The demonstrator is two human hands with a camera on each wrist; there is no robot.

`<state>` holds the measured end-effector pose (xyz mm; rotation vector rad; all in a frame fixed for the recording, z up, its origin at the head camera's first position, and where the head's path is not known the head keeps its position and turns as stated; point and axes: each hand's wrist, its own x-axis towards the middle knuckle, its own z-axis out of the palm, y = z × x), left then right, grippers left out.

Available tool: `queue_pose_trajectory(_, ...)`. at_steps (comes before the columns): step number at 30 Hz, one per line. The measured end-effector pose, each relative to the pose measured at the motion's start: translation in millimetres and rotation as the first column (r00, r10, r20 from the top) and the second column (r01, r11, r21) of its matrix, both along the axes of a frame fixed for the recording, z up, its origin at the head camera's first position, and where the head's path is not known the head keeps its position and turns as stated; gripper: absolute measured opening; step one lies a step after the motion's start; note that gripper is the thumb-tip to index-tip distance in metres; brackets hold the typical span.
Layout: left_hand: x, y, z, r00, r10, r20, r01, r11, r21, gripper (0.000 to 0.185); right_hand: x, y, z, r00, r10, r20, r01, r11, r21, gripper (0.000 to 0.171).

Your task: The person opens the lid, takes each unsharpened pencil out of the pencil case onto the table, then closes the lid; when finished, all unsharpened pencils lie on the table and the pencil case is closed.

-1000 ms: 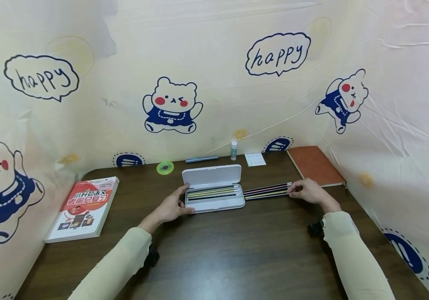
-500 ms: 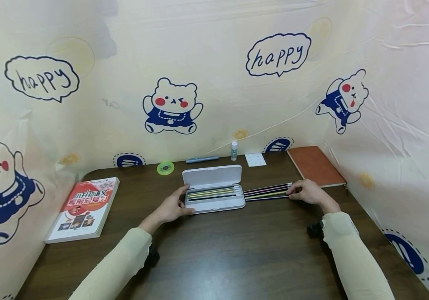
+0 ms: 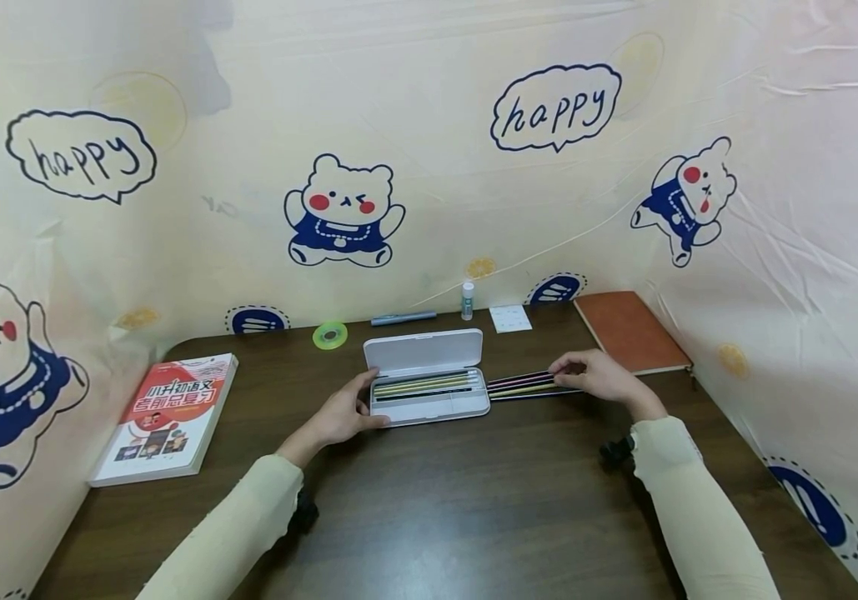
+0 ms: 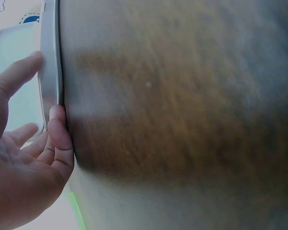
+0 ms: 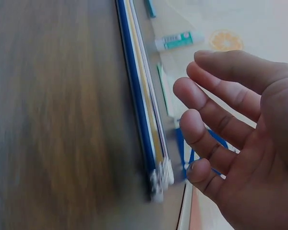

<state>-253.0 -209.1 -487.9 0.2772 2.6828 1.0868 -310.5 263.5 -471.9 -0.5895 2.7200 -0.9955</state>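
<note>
My left hand (image 3: 340,415) grips the left end of an opened white pencil case (image 3: 423,353), thumb at its front edge and fingers round the end. In the left wrist view, its fingertips press against the case's side wall (image 4: 49,62). Several striped pencils (image 3: 424,386) lie inside. More striped pencils (image 3: 520,386) lie bunched on the table, running out from the case's right end. Over this bunch hovers my right hand (image 3: 599,377). The right wrist view shows its fingers (image 5: 200,91) loosely bent and apart from the pencils, holding nothing; white pencil ends (image 5: 162,178) are blurred.
Along the back of the wooden table (image 3: 429,508) are a green tape roll (image 3: 321,342), a blue pen (image 3: 403,318), a glue stick (image 3: 467,302) and a white paper (image 3: 510,318). A brown notebook (image 3: 631,329) lies back right; a red-and-white book (image 3: 166,417) sits left.
My right hand has let go of the loose pencils' right ends and moved left and slightly up over them. The left hand and the case have stayed in place.
</note>
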Motion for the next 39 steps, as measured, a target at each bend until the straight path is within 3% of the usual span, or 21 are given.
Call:
queue_pose_trajectory(14,0.6,0,1.1,1.0,0.005,0.005,-0.004,1.0,-0.009,0.096,-2.9,-55,2.8,0.995,0.097,0.002,-0.097,0.995,-0.027,0.023)
queue_pose_trajectory(21,0.3,-1,-0.5,1.0,0.006,0.007,-0.006,1.0,-0.002,0.096,-6.9,-87,4.5,0.985,0.165,-0.052,-0.166,0.986,-0.024,0.026)
queue_pose_trajectory(28,-0.3,-1,-1.1,1.0,0.005,-0.001,-0.005,1.0,-0.005,0.096,-7.0,-115,4.2,0.972,0.217,-0.091,-0.217,0.976,0.004,0.026)
queue_pose_trajectory(39,1.5,0,-0.3,1.0,0.007,0.004,-0.007,1.0,0.0,0.097,-7.5,-136,-2.6,0.97,0.235,-0.061,-0.23,0.97,0.081,0.031)
